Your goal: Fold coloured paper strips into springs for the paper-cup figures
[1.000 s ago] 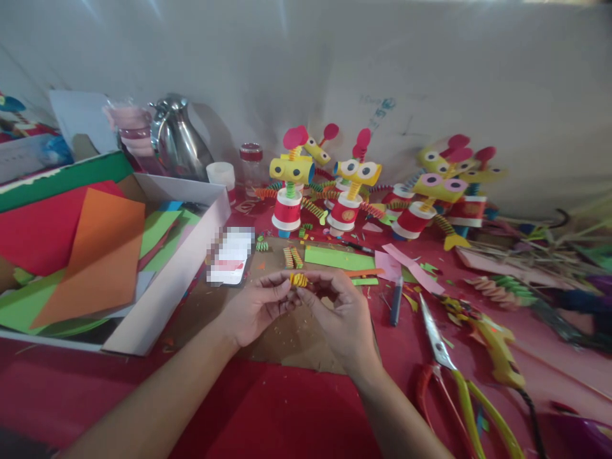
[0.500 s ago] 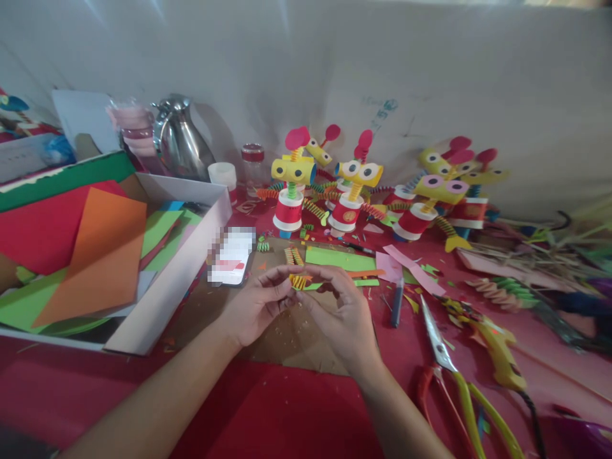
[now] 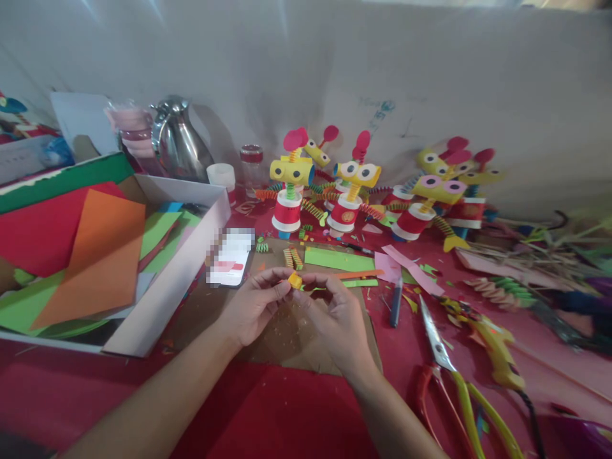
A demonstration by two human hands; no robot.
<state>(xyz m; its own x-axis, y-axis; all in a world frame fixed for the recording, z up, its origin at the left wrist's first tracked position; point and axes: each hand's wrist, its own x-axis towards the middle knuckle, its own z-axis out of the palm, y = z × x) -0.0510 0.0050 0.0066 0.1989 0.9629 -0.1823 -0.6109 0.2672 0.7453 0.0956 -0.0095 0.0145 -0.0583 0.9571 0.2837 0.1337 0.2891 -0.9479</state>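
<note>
Between my two hands is a small folded paper spring [image 3: 295, 280], yellow-orange and pressed into a compact stack. My left hand [image 3: 258, 303] pinches it from the left with thumb and forefinger. On its other side, my right hand [image 3: 337, 319] has thumb and fingertips closed on it. Both hands are above a brown cardboard sheet [image 3: 282, 347]. Just beyond the fingers lie more folded paper springs [image 3: 293, 258] in yellow and orange. A green paper strip [image 3: 339, 259] and an orange strip [image 3: 361, 275] rest near my right hand.
At left stands a white box [image 3: 176, 261] of coloured paper, with a phone [image 3: 232, 258] beside it. Paper-cup figures [image 3: 345, 213] line the wall. On the right lie a cutter knife [image 3: 396, 303], large scissors [image 3: 442, 357] and a yellow glue gun [image 3: 500, 354]. A metal jug [image 3: 182, 143] stands behind.
The paper spring was stretched out with its folds showing; now it is squeezed into a short stack between my fingertips. My hands have barely shifted.
</note>
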